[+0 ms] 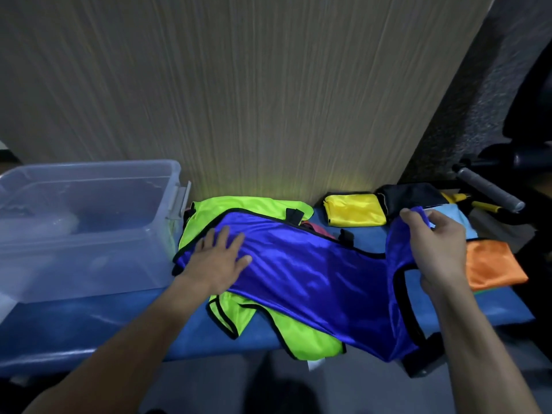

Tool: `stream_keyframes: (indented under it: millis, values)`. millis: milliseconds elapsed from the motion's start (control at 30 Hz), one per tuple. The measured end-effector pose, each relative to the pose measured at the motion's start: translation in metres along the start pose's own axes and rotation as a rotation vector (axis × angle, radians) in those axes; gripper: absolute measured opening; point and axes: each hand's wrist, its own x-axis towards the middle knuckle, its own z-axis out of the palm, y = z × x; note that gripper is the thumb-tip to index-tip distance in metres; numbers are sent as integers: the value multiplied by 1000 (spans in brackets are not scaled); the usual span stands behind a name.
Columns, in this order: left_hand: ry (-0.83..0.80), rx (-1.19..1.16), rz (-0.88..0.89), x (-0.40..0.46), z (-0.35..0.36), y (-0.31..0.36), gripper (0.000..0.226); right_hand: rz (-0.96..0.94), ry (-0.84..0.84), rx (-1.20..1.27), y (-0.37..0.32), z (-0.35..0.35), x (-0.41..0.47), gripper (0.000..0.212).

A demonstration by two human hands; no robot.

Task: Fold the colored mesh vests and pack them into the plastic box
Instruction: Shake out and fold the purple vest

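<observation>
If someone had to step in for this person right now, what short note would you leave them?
Left hand: flat, pressing the blue vest onto the bench.
Right hand: pinching that vest's right end, lifted to fold.
Blue vest lies spread over a green vest.
Yellow, black and orange vests sit folded at right.
Plastic box stands open at left; its contents are unclear.
Left: finish the blue fold, fold green, pack all.

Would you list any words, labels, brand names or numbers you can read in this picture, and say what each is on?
None can be read.
Blue vest, green vest, yellow vest, orange vest: plain fabric, no print showing.
Plastic box: no label or lettering visible on it.
</observation>
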Motion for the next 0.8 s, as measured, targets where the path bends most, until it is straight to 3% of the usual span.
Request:
stream_keyframes:
  millis: [67,133,233,300,400,500,667,733,800]
  values:
    - [71,-42,-23,0,-7,-1,63,5,-12,6,-1,-1,-1,37]
    - [271,-109,143,3,-10,7,60,20,-21,10,-4,2,-4,36]
    - [167,-161,373,11,-4,18,74,34,-25,-15,-7,9,-9,35]
    - [109,-111,430,17,-2,17,66,26,-34,-54,-10,15,-12,28]
    - [269,-511,461,21,-10,13,39,-52,-90,-159,-24,37,-15,22]
    - [259,-935,285,20,-25,6,21,-113,-162,-243,-47,80,-11,18]
    - [235,-1439,-83,24,-41,-14,23,-74,-396,-449,-60,195,-13,31]
    - [157,-1577,-204,27,-42,-23,33,30,-546,-487,-49,236,-26,27]
    - [117,-1579,-271,31,-36,-33,55,244,-753,-344,-42,256,-44,20]
